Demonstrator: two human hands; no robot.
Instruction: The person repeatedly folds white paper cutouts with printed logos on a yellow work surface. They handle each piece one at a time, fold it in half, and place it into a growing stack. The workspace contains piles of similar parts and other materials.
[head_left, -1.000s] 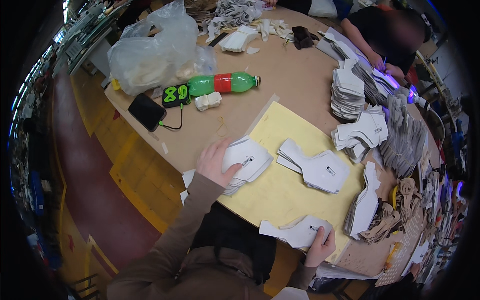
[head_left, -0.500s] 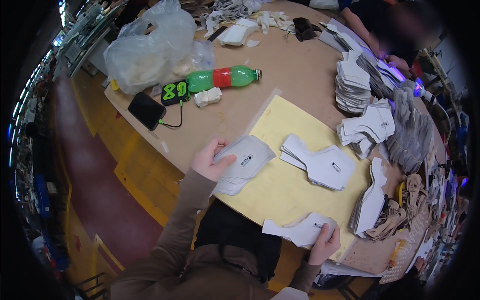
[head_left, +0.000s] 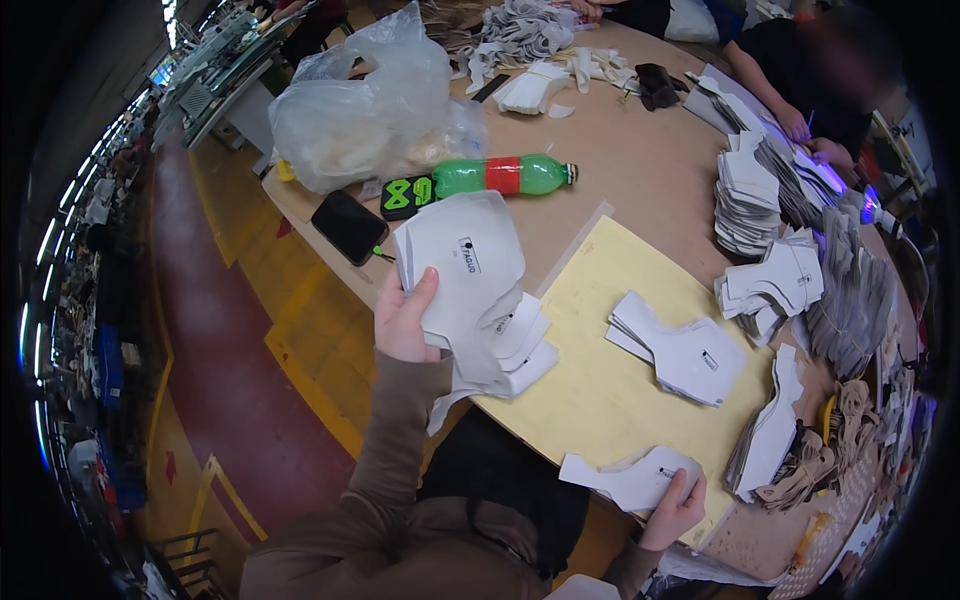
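Note:
Grey-white cut shoe-upper pieces (head_left: 470, 260) are raised in my left hand (head_left: 405, 318), its thumb pressed on their front. Small dark print marks the top one. Behind and below them, more white cut pieces (head_left: 530, 355) show at the near left edge of the yellow sheet (head_left: 585, 280). At the sheet's near right edge, my right hand (head_left: 677, 510) grips a few curved white cut pieces (head_left: 632, 480), thumb on top. Another small stack of curved white pieces (head_left: 685, 360) rests on the sheet between my hands, touched by neither.
Tall stacks of cut pieces (head_left: 745, 195) line the right, by brown strips (head_left: 850, 425) and a co-worker's hands (head_left: 795, 125). At the far left are a green bottle (head_left: 545, 175), a black power bank (head_left: 402, 198), a phone (head_left: 350, 228) and a plastic bag (head_left: 370, 110).
My left hand has tilted its pieces upright, uncovering white ones below and behind them. The right hand keeps its grip on the curved pieces. The whole view has shifted.

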